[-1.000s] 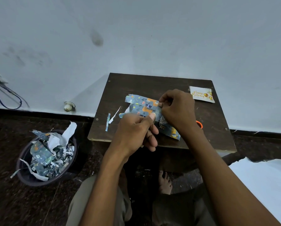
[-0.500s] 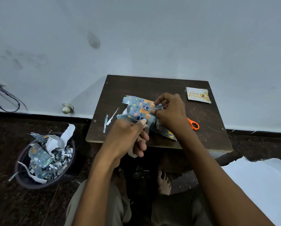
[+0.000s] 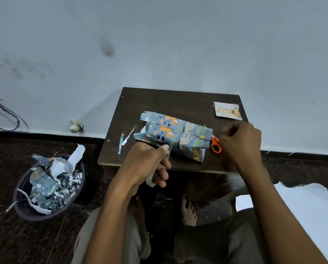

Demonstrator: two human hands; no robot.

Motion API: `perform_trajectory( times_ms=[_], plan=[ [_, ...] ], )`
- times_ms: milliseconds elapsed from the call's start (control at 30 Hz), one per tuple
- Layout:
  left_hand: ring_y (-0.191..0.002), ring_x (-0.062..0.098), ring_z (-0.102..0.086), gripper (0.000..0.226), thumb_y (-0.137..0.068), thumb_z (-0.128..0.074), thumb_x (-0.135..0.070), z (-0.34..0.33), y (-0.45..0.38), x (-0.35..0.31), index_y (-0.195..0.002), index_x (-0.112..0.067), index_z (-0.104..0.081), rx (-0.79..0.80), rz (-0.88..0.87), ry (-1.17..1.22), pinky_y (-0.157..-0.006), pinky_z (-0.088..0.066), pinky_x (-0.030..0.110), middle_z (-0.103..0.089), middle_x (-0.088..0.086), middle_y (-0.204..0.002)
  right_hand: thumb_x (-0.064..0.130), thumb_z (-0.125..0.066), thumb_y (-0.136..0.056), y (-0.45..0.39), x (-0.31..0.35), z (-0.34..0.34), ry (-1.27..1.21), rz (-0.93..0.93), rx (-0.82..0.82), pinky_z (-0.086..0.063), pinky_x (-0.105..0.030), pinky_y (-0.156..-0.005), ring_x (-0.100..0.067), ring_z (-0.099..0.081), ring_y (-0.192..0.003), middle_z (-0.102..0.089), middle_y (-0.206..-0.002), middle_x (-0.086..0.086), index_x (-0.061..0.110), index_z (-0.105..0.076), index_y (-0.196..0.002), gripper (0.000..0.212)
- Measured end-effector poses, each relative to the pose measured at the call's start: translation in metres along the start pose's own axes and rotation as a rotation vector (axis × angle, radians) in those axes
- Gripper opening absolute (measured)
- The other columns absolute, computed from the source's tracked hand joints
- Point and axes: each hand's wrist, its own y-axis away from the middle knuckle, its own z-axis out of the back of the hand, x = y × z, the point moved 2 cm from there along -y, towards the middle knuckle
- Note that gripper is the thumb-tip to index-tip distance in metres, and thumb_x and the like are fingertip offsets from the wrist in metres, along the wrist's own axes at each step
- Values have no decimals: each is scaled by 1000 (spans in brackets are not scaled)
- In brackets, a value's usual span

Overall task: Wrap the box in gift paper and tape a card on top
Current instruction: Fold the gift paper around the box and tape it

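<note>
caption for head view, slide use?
Left hand grips tape roll beside wrapped box; right hand nears scissors.

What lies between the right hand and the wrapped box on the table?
The orange-handled scissors lie between the right hand and the wrapped box, at the box's right end, on the table. The head view shows it.

One wrapped box [image 3: 175, 137], one card [image 3: 227, 110], one scissors [image 3: 215, 145].
</note>
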Motion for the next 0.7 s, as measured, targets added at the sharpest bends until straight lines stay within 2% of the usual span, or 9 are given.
perform_trajectory(
  times_ms=[67,133,333,467,633,700],
  plan=[
    [-38,26,-55,50,-104,-54,-31,0,0,0,-81,12,-67,0,2,-4,-46,-49,28,-61,19,-54,11,-73,-73,2,-12,-4,108,-64,136,-39,-24,-56,-22,-63,-74,-68,-71,-3,14,-71,-72,4],
    [-38,26,-55,51,-104,-54,-31,1,0,1,-82,12,-67,-3,-1,-5,-46,-49,28,-62,19,-55,15,-77,-73,3,-15,-10,134,-83,202,-38,-26,-54,-24,-64,-73,-67,-69,-5,14,-70,-69,8],
    [-38,26,-56,51,-104,-54,-31,0,-1,1,-84,15,-67,-1,-6,-5,-45,-50,28,-62,19,-55,22,-80,-68,1,-15,-13,209,-72,188,-32,-24,-51,-25,-59,-72,-65,-77,-8,14,-65,-76,18],
    [-38,26,-55,52,-104,-54,-30,0,-2,2,-85,17,-65,-1,-7,2,-46,-49,29,-61,19,-55,23,-78,-65,3,-7,-13,267,-94,221,-39,-28,-60,-30,-54,-72,-60,-80,-10,9,-64,-80,25],
    [-39,27,-56,52,-104,-54,-31,2,-3,3,-84,14,-66,-7,-8,-3,-47,-50,30,-62,20,-55,31,-77,-59,9,1,-9,353,-80,232,-40,-31,-63,-33,-52,-68,-51,-69,-6,10,-52,-68,34],
    [-40,27,-56,51,-104,-54,-32,2,-3,3,-83,13,-67,-9,-9,-6,-48,-51,31,-62,20,-56,39,-69,-51,9,-1,-7,354,-66,216,-41,-31,-63,-33,-55,-68,-56,-70,-7,11,-56,-68,35]
  ],
)
